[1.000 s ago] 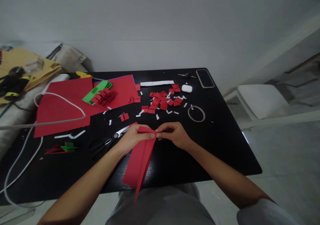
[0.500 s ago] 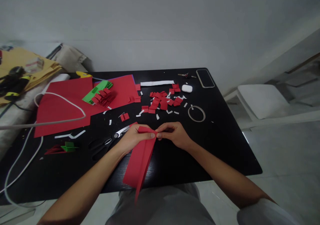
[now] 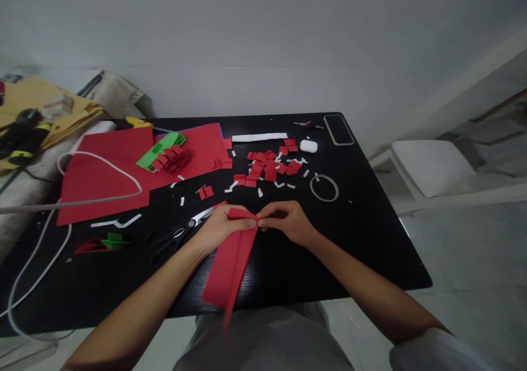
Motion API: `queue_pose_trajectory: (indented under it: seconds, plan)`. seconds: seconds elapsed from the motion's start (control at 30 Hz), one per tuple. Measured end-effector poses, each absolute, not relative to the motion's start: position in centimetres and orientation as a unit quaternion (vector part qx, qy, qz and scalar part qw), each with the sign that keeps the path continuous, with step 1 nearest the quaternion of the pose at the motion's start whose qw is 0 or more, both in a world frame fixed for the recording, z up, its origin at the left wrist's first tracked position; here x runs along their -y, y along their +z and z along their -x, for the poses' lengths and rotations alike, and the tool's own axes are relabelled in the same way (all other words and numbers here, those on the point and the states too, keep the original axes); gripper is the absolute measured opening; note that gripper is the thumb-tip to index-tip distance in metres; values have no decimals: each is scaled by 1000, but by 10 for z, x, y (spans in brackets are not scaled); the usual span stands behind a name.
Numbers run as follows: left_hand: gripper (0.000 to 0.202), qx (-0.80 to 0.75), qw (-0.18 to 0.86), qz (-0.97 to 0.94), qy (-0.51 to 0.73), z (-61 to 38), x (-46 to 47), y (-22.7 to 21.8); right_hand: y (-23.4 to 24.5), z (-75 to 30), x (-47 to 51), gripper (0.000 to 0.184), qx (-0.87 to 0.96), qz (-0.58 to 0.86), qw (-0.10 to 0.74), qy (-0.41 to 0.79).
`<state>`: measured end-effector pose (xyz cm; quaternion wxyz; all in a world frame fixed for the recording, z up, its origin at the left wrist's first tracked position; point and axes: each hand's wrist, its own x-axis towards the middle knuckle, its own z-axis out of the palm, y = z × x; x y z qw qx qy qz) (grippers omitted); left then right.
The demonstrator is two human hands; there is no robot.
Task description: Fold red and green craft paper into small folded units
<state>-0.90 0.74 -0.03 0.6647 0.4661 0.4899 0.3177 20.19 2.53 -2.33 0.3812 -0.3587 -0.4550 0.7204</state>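
Observation:
Near the front of the black table I hold a folded strip of red paper [image 3: 230, 264], whose long end slants down past the table's front edge. My left hand [image 3: 224, 228] is closed around its upper part, thumb on top. At the strip's upper right end, my right hand [image 3: 286, 221] pinches the paper between thumb and fingers. Left of my left hand lie black-handled scissors [image 3: 191, 223], partly hidden by the hand and forearm. Beyond my hands is a scatter of small folded red paper pieces [image 3: 269, 170] with white scraps.
Large red sheets [image 3: 105, 176] with folded green paper [image 3: 158, 152] lie at the left, crossed by a white cable [image 3: 102, 200]. A tape ring [image 3: 324, 188], white case [image 3: 308, 146], keys [image 3: 308, 124] and phone [image 3: 338, 130] are at the right. A white chair [image 3: 436, 165] stands beyond.

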Motion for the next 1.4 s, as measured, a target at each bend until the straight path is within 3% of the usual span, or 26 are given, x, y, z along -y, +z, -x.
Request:
queue_pose_trajectory:
  seconds: [1.4]
  plan:
    - [28, -499, 668, -452, 317, 9, -6, -2, -21, -203, -24, 27, 463, 365, 374, 716]
